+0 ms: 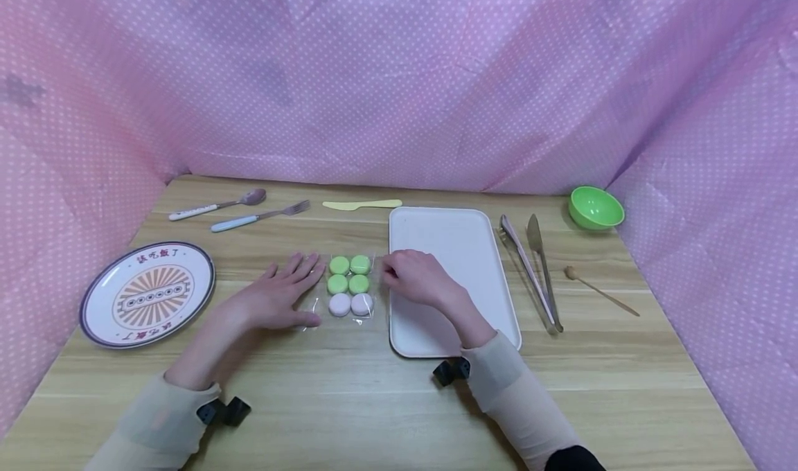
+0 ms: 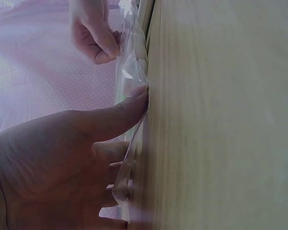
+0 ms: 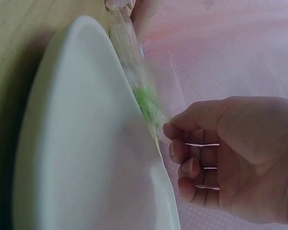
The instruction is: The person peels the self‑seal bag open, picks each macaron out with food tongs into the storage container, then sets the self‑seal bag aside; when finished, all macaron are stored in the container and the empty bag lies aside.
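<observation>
Several macarons, green ones (image 1: 358, 284) and two pale lilac ones (image 1: 339, 305), sit in two columns inside a clear plastic package (image 2: 130, 67) on the table. My left hand (image 1: 274, 296) lies at the package's left side, fingers spread and straight; in the left wrist view its thumb (image 2: 120, 112) rests on the plastic. At the opposite side, my right hand (image 1: 416, 276) pinches the edge of the package between thumb and forefinger, its other fingers (image 3: 194, 167) curled. That hand is above the left rim of a white tray (image 1: 442, 228).
A patterned plate (image 1: 102, 312) lies at the left. Behind are a spoon (image 1: 252, 197), a fork (image 1: 233, 223) and a yellow knife (image 1: 361, 205). Right of the tray lie metal tongs (image 1: 526, 263), a metal knife (image 1: 535, 239), a wooden stick (image 1: 601, 291) and a green bowl (image 1: 595, 209).
</observation>
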{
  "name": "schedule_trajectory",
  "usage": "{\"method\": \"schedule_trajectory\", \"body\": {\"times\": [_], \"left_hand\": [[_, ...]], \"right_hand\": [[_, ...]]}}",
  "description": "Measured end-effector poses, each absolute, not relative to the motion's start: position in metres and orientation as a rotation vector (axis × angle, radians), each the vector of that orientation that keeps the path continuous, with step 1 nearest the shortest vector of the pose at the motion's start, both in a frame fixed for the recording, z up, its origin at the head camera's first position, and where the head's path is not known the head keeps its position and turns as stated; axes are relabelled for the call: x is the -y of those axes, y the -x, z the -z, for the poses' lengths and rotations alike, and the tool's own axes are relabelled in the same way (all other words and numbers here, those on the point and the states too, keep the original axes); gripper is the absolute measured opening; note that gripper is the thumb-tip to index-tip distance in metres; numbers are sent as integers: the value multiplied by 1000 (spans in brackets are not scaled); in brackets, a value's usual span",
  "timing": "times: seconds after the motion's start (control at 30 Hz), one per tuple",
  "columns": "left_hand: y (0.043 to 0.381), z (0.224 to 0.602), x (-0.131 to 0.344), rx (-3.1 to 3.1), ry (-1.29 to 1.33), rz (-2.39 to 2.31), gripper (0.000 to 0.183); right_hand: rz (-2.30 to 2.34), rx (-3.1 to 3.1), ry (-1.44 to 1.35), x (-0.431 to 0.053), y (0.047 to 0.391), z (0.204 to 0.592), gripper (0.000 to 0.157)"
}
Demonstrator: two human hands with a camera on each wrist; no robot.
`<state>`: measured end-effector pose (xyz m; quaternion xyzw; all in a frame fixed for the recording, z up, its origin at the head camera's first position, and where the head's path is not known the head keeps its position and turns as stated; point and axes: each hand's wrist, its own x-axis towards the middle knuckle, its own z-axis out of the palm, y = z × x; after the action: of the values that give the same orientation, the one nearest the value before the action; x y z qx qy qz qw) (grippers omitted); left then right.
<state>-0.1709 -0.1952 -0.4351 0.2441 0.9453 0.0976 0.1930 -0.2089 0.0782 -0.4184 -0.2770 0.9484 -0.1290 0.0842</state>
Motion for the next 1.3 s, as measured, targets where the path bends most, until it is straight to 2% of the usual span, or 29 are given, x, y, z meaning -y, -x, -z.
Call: {"method": "schedule_trajectory", "body": {"times": [0.77,0.9,1.1,1.3], "left_hand": [[169,432,195,-2670,-678,-307,95],[169,429,194,-2679,-695,-345,94],[169,422,193,-2737,-708,-393,84],[168,417,193,-2798,-740,-420,74]], "right_hand": [[445,-2840,747,-104,206,412,17],[544,-2909,722,-135,207,405,13],[661,-3092,579,-211,207,398,14],[717,-3156,423,-267,201,403,29]]}}
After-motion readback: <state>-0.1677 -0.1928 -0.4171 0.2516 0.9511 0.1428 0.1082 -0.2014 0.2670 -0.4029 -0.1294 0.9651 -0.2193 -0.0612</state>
